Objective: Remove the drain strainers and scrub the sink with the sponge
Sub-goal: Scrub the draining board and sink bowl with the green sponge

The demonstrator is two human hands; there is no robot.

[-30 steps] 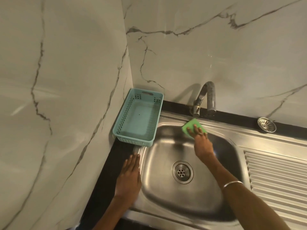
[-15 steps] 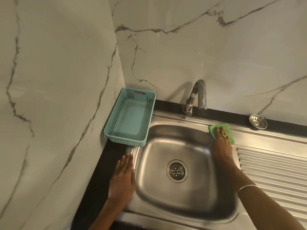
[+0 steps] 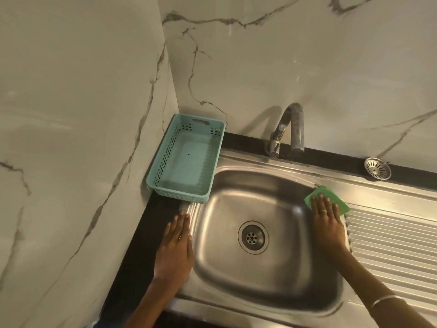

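Right hand (image 3: 327, 223): laid flat, fingers straight and close together, pressing the green sponge (image 3: 327, 201) onto the right rim of the sink (image 3: 264, 242). A ring shows on one finger; a thin bangle (image 3: 387, 300) sits on the forearm behind it.

Green sponge: flat under the right fingertips, its far edge and right corner showing beyond them. It lies at the upper right corner of the basin, where the rim meets the ribbed draining board (image 3: 392, 242) just right of the hand.

Left hand (image 3: 176, 249): open, palm down, fingers straight and together, resting on the sink's left rim, partly over the black counter (image 3: 139, 252). It holds nothing.

Sink: stainless steel, one basin lying between the two hands. The drain (image 3: 253, 237) is at its middle, roughly level with both hands; a perforated plate shows in the opening, and whether that is a second strainer or a fixed grate cannot be told from this angle.

Drain strainer (image 3: 377, 171): round, metal, slotted, out of the sink. It sits on the black ledge at the wall, beyond the right hand and a little to its right, well apart from the sponge.

Tap (image 3: 287, 131): curved metal spout at the back rim, beyond the basin, between the hands.

Teal basket (image 3: 165, 162): perforated plastic, in the wall corner beyond the left hand, its near end just ahead of the left fingertips and not touching them.

Walls (image 3: 82, 114): pale marble-look panels with dark veins, to the left of the left hand and behind the tap.
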